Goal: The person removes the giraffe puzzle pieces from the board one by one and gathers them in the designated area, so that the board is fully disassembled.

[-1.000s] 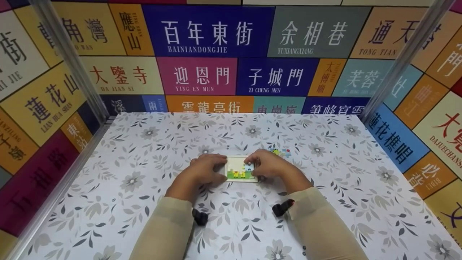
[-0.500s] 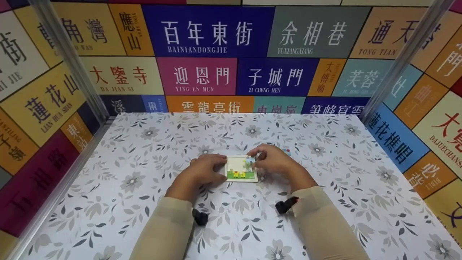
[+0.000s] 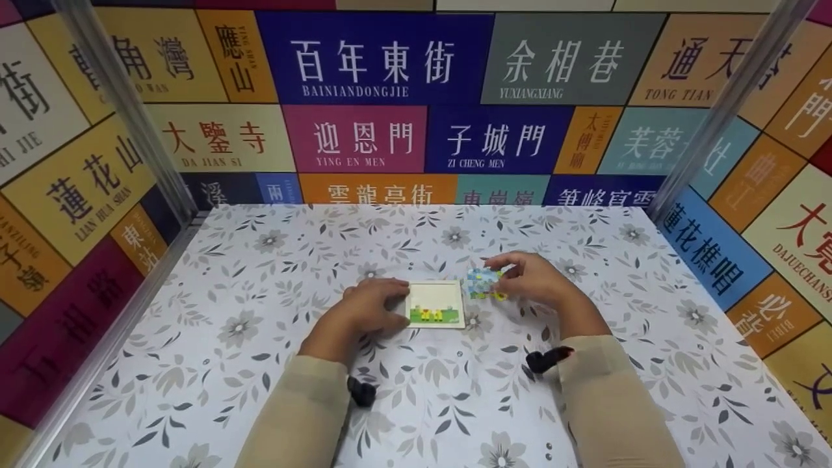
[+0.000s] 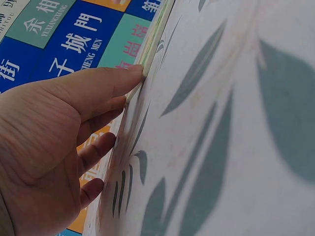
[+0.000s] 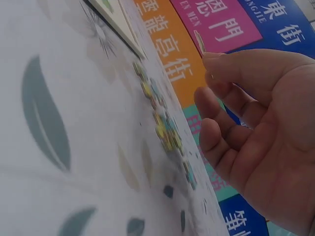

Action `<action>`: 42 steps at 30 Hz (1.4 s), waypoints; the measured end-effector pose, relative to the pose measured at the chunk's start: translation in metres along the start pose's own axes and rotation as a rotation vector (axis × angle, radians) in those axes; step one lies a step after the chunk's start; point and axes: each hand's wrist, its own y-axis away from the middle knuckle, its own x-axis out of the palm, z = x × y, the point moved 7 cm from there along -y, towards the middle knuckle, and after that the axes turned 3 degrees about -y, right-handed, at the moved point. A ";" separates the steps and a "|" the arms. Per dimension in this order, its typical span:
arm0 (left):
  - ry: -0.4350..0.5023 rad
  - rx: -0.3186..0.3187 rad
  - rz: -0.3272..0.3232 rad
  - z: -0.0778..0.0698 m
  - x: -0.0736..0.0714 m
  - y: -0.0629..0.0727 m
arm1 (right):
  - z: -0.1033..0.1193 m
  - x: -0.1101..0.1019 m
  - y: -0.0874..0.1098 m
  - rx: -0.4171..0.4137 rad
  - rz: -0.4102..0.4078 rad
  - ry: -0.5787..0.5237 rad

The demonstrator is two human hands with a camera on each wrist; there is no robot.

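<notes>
A small white-framed jigsaw tray [image 3: 434,292] lies mid-table, with green and yellow pieces along its lower part and bare board above. My left hand [image 3: 372,305] holds its left side, thumb near the lower corner and fingers near the upper. In the left wrist view the thumb [image 4: 130,73] presses the tray's edge. My right hand [image 3: 536,281] is over the loose puzzle pieces [image 3: 480,284] to the right of the tray. The right wrist view shows a thin puzzle piece [image 5: 200,42], seen edge-on, pinched between its thumb and index finger, above the other pieces [image 5: 167,130].
A white tablecloth [image 3: 273,273] with grey flowers and leaves covers the table. Behind it stands a wall [image 3: 364,136] of coloured panels with Chinese lettering. Clear posts [image 3: 708,143] rise at the back corners. A small black device [image 3: 549,359] sits by each sleeve cuff.
My right hand has moved from the tray's right side out to the right, over the loose pieces. The blue piece seen at the tray's right side is gone from there. The left hand has stayed put.
</notes>
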 end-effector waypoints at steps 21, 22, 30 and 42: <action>-0.012 0.056 -0.022 -0.001 -0.001 -0.001 | -0.063 -0.042 0.012 0.068 -0.011 0.053; -0.013 0.056 -0.023 -0.001 -0.001 0.000 | -0.063 -0.042 0.012 0.069 -0.012 0.056; -0.028 0.057 -0.027 -0.003 -0.002 0.001 | -0.063 -0.038 0.012 0.061 -0.016 0.068; -0.009 0.050 -0.031 -0.002 -0.001 0.001 | -0.065 -0.035 0.012 0.084 -0.018 0.038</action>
